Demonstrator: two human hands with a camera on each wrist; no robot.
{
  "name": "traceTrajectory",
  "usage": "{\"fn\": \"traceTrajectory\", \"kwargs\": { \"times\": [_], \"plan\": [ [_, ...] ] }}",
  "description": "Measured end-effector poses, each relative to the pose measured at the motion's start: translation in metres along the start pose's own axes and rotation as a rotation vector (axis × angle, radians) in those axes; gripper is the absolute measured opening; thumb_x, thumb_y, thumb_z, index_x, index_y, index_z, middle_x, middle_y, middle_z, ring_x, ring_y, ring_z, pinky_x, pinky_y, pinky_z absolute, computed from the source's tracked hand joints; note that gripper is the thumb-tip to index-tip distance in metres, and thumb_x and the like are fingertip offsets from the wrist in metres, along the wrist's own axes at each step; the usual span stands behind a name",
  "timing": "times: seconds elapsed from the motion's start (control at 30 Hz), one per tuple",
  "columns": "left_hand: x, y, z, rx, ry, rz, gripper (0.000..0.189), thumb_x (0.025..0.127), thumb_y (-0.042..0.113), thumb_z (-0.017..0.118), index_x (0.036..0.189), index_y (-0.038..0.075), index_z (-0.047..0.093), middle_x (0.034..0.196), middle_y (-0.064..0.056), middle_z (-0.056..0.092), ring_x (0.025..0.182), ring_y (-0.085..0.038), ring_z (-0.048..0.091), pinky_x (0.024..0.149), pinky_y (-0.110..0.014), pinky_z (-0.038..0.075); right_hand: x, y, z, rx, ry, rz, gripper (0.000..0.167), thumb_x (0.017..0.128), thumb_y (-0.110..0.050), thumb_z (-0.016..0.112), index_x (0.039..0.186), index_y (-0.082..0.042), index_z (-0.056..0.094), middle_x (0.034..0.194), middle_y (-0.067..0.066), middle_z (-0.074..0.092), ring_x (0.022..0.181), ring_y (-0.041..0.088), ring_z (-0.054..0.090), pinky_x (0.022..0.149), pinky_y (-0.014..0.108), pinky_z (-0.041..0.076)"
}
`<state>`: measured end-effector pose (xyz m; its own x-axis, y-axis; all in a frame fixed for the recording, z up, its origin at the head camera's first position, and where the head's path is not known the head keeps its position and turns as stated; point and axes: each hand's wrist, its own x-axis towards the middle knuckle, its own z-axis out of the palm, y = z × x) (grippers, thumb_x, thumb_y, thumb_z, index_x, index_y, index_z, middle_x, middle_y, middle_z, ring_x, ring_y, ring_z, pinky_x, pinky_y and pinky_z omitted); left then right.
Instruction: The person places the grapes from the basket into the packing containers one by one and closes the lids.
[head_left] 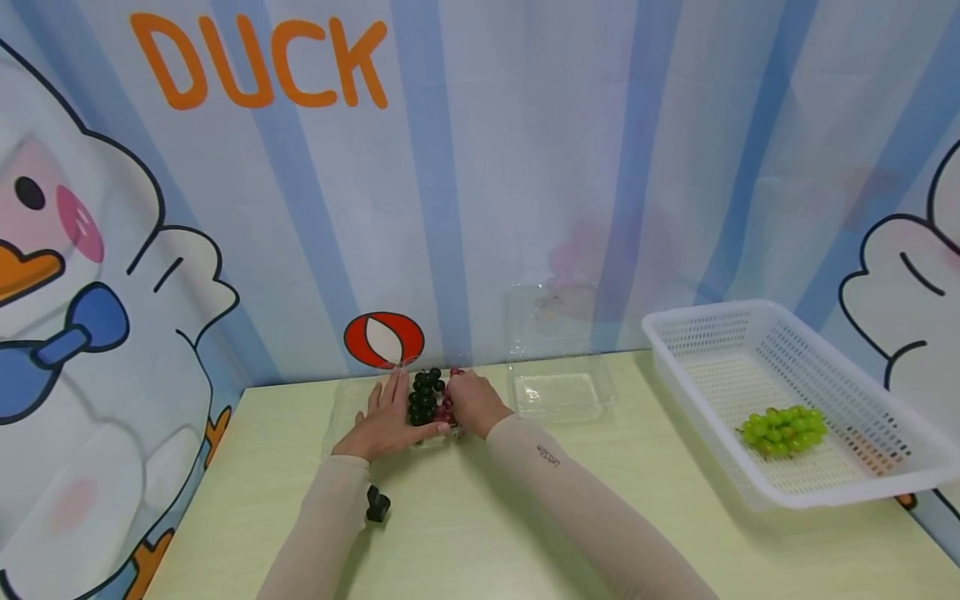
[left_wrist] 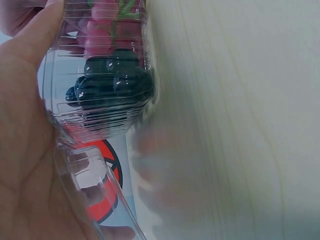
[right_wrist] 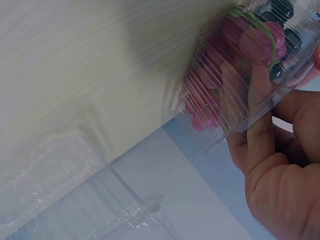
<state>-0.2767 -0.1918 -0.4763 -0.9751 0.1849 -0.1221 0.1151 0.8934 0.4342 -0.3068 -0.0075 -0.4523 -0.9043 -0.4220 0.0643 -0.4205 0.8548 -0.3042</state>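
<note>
A clear plastic clamshell box (head_left: 452, 433) stands at the back of the pale table, filled with dark grapes (head_left: 423, 398) and red grapes (head_left: 448, 411). My left hand (head_left: 386, 414) holds its left side, thumb along the front wall and fingers by the open lid. On the other side my right hand (head_left: 471, 400) grips it with fingers curled round the wall. In the left wrist view my left hand's palm (left_wrist: 25, 150) lies against the box beside the dark grapes (left_wrist: 112, 85). The right wrist view shows my right hand's fingers (right_wrist: 260, 100) over the red grapes (right_wrist: 225, 55).
An empty clear clamshell (head_left: 558, 393) with its lid raised stands just right of my hands. At the table's right a white slotted basket (head_left: 720, 333) holds a bunch of green grapes (head_left: 783, 429). A patterned curtain (head_left: 525, 167) closes off the back.
</note>
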Motion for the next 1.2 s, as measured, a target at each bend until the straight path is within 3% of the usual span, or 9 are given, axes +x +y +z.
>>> {"fn": "traceTrajectory", "kwargs": {
  "times": [1.2],
  "plan": [
    [0.0015, -0.0007, -0.0008, -0.001, 0.003, -0.002, 0.131, 0.077, 0.086, 0.058, 0.164, 0.011, -0.003, 0.171, -0.011, -0.008, 0.155, -0.046, -0.004, 0.109, -0.082, 0.011, -0.0015, -0.0005, -0.0011, 0.016, 0.003, -0.001, 0.027, 0.097, -0.002, 0.065, 0.072, -0.011, 0.064, 0.073, -0.001, 0.064, 0.062, 0.012, 0.051, 0.060, 0.027, 0.046]
  ]
}}
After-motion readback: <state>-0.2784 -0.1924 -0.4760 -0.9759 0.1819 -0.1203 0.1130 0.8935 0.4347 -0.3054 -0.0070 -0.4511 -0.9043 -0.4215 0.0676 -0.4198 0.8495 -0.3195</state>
